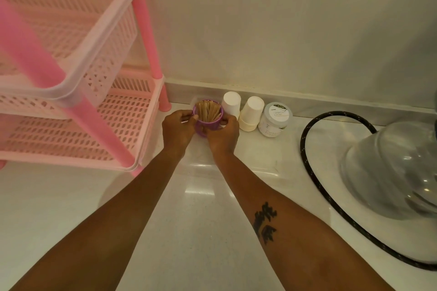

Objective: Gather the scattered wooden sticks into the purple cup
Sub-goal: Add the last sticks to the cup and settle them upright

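Observation:
A purple cup [209,125] stands near the wall on the white floor, filled with several wooden sticks [208,111] standing upright in it. My left hand [177,129] grips the cup's left side, fingers curled round its rim. On the right side of the cup, my right hand [223,136] holds it with fingers curled round the rim. A clear plastic sheet or tray [205,160] lies under the cup and my hands. No loose sticks show on the floor.
A pink tiered basket rack [78,92] stands at the left. Right of the cup are two stacks of upside-down white paper cups [251,113] and a white-lidded jar [274,119]. A black hose [314,168] and a clear dome [390,172] fill the right.

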`<state>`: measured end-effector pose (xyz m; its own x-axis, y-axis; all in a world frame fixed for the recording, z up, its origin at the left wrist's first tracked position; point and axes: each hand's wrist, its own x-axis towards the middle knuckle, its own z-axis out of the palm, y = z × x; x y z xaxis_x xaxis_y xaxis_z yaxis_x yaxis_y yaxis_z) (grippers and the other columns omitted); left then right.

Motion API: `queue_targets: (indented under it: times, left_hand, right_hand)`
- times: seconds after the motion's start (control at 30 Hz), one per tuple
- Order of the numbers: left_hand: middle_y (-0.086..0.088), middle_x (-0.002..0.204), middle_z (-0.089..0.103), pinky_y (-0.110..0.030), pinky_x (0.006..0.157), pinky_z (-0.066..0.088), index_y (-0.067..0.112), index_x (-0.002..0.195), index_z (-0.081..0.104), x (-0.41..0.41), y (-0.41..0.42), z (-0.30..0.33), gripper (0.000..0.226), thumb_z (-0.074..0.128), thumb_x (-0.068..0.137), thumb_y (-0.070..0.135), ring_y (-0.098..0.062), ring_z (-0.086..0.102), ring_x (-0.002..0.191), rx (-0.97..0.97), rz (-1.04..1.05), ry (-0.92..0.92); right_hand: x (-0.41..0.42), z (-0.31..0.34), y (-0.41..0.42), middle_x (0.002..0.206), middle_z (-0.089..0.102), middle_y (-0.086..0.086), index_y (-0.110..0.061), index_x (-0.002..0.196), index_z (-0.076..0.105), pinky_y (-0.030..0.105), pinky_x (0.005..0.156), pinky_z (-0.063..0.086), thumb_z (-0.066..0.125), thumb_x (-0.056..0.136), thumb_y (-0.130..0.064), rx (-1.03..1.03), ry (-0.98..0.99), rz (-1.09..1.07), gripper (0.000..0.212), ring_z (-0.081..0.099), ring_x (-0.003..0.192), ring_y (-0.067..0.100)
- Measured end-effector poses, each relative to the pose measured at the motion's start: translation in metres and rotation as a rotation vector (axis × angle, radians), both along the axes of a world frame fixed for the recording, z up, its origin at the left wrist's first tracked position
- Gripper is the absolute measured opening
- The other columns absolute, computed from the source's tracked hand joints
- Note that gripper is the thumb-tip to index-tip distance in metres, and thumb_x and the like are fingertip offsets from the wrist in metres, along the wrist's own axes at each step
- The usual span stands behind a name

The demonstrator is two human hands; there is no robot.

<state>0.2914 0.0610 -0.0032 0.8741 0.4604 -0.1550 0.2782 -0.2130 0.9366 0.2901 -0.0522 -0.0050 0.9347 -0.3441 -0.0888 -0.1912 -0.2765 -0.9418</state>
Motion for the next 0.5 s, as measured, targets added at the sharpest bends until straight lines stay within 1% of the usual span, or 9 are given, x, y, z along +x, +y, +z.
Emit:
queue_targets:
  times: [0.07, 0.17, 0.27, 0.33, 0.43, 0.5]
  left_hand:
    - [-0.003, 0.109, 0.076, -0.048, 0.088, 0.064, 0.014, 0.116, 0.074, 0.003, 0.003, -0.001, 0.025, 0.077, 0.093, 0.025, -0.024, 0.075, 0.098, -0.004, 0.003, 0.009]
    - [-0.005, 0.101, 0.076, -0.047, 0.082, 0.066, 0.014, 0.106, 0.073, 0.005, 0.005, 0.000, 0.015, 0.078, 0.092, 0.019, -0.025, 0.076, 0.092, 0.001, 0.010, 0.024]
    - [-0.006, 0.101, 0.076, -0.047, 0.088, 0.064, 0.018, 0.101, 0.070, 0.006, 0.002, -0.001, 0.008, 0.075, 0.094, 0.015, -0.026, 0.075, 0.094, 0.005, -0.006, 0.050]
    - [-0.004, 0.102, 0.075, -0.046, 0.091, 0.064, 0.022, 0.100, 0.069, 0.004, -0.001, -0.001, 0.009, 0.073, 0.095, 0.015, -0.025, 0.074, 0.096, -0.014, -0.025, 0.068]
    - [-0.002, 0.101, 0.074, -0.045, 0.091, 0.064, 0.023, 0.102, 0.069, -0.006, -0.005, 0.002, 0.009, 0.070, 0.097, 0.016, -0.024, 0.074, 0.095, -0.026, -0.065, 0.084]
    - [-0.003, 0.104, 0.074, -0.046, 0.091, 0.064, 0.019, 0.109, 0.070, -0.011, -0.006, 0.006, 0.011, 0.068, 0.099, 0.017, -0.023, 0.073, 0.095, -0.045, -0.086, 0.095]
  right_hand:
    - [0.002, 0.000, 0.003, 0.128, 0.070, 0.005, -0.016, 0.130, 0.063, 0.040, 0.102, 0.058, 0.091, 0.080, -0.028, 0.022, -0.008, -0.016, 0.058, 0.066, 0.109, 0.021]
    - [0.003, 0.001, 0.005, 0.123, 0.071, 0.004, -0.015, 0.124, 0.065, 0.038, 0.101, 0.056, 0.086, 0.086, -0.024, 0.034, 0.007, -0.024, 0.044, 0.063, 0.101, 0.016]
    - [0.001, 0.000, 0.004, 0.118, 0.071, 0.002, -0.013, 0.120, 0.065, 0.029, 0.094, 0.056, 0.086, 0.084, -0.015, 0.030, 0.014, 0.005, 0.041, 0.064, 0.099, 0.015]
    - [-0.003, -0.001, 0.001, 0.118, 0.073, 0.004, -0.013, 0.120, 0.065, 0.027, 0.091, 0.057, 0.085, 0.085, -0.014, 0.031, 0.017, 0.034, 0.041, 0.067, 0.099, 0.017]
    - [-0.014, -0.001, -0.008, 0.114, 0.074, 0.006, -0.011, 0.118, 0.064, 0.030, 0.091, 0.060, 0.085, 0.086, -0.011, 0.026, 0.027, 0.090, 0.039, 0.070, 0.101, 0.021]
    - [-0.020, 0.000, -0.018, 0.107, 0.072, 0.004, -0.013, 0.113, 0.064, 0.021, 0.083, 0.057, 0.082, 0.087, -0.006, 0.017, 0.033, 0.111, 0.033, 0.070, 0.098, 0.021]
